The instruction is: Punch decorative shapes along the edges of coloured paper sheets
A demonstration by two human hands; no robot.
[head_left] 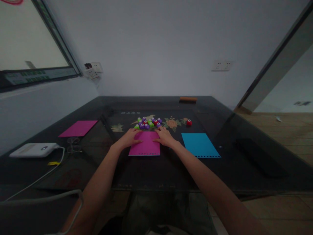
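- On the dark table (171, 178), front and centre: pink sheet (146, 145), just short of the eyed balls (146, 126).
- Left hand (129, 137) on its left edge, right hand (164, 136) on its right; both half-open, can't tell if pinching.
- Blue sheet (201, 144) flat to the right.

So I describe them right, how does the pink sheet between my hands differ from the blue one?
The pink sheet is magenta; the blue sheet is cyan. Your left hand and right hand touch the pink sheet; neither touches the blue sheet. Both sheets lie on the black table.
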